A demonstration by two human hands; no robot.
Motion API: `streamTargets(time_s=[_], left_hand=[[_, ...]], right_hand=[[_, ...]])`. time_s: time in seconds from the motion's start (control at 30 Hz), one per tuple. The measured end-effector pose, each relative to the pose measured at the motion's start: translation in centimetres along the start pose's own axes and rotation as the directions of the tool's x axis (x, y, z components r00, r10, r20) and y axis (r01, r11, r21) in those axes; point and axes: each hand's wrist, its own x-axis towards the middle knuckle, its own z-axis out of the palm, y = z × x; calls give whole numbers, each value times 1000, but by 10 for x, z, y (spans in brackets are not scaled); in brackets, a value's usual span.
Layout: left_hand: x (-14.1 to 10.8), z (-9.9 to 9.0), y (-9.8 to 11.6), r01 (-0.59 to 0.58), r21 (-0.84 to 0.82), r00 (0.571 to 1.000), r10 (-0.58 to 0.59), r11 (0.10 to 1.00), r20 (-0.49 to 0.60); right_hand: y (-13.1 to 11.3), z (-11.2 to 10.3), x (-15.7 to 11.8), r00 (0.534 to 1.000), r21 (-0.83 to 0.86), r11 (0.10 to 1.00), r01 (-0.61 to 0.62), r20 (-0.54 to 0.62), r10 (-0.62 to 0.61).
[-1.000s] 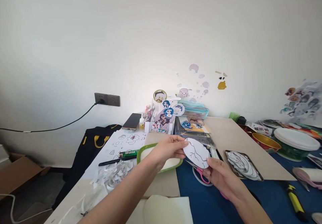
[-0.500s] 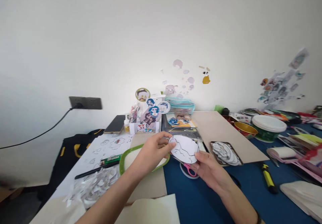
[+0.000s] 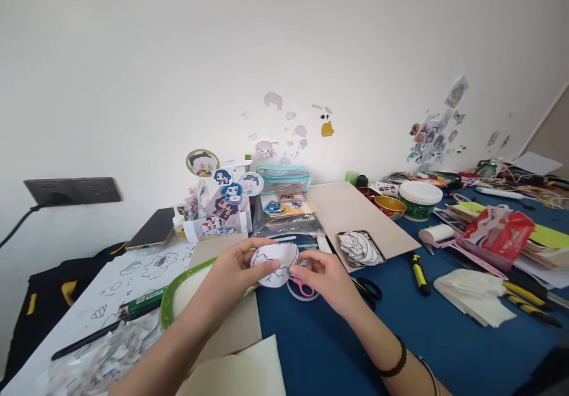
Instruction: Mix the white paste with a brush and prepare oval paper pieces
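Note:
A white paper cutout (image 3: 274,270) with black drawn lines is held up between my two hands above the blue table. My left hand (image 3: 235,271) pinches its left side, thumb across the front. At its right edge, the fingers of my right hand (image 3: 317,274) are closed on it. Pink-handled scissors (image 3: 306,289) lie just below and behind the cutout, partly hidden. To the right of my right hand, a small tray (image 3: 379,252) holds a pile of similar paper cutouts.
Beside my left forearm are a green-rimmed tray (image 3: 166,304) and a heap of paper scraps (image 3: 106,348). Black scissors (image 3: 370,289), a yellow cutter (image 3: 418,272) and folded tissue (image 3: 473,294) lie on the right. A box with character cutouts (image 3: 216,227) stands behind.
The view has turned to the right, showing more of the table's right side. The cutout is tilted differently, and my right hand has shifted its grip to the upper right edge.

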Motion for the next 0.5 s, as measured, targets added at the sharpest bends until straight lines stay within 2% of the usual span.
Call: streamTargets(time_s=[0.1, 0.2, 0.33, 0.43, 0.5], left_hand=[[-2, 2, 0, -46, 183, 999, 41, 982, 33], [-5, 5, 2, -32, 280, 996, 7, 959, 89], [-6, 6, 3, 30, 278, 990, -66, 960, 122], [-4, 2, 2, 31, 267, 995, -54, 963, 82], [-3, -2, 0, -2, 308, 999, -10, 951, 39]], right_hand=[[-3, 2, -3, 985, -140, 985, 96, -127, -114], [-1, 1, -2, 991, -68, 991, 113, -70, -118], [7, -3, 2, 998, 70, 996, 47, 36, -50], [8, -5, 3, 999, 129, 992, 6, 45, -12], [5, -7, 3, 1000, 185, 983, -17, 4, 16]])
